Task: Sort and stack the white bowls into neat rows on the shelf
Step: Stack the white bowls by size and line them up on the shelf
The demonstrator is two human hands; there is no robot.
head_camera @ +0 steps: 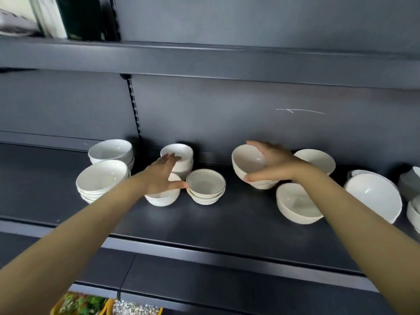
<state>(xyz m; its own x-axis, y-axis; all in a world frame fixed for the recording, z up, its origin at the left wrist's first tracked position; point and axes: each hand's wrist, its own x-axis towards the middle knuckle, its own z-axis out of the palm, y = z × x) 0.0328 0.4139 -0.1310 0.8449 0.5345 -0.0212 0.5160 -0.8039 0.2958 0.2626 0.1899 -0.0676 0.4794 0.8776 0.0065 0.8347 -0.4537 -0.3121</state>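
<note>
White bowls stand on a dark grey shelf. My right hand grips a tilted white bowl by its rim, just above another bowl beneath it. My left hand lies flat with straight fingers over a small bowl, its thumb touching a short stack of gold-rimmed bowls. Its fingertips reach a small stack at the back. Two taller stacks stand at the left, one in front and one behind. Single bowls sit at the right front and right back.
A large tilted bowl and more bowls crowd the shelf's right end. An upper shelf overhangs the work area. Bare shelf lies along the front edge and far left. Packaged goods show below.
</note>
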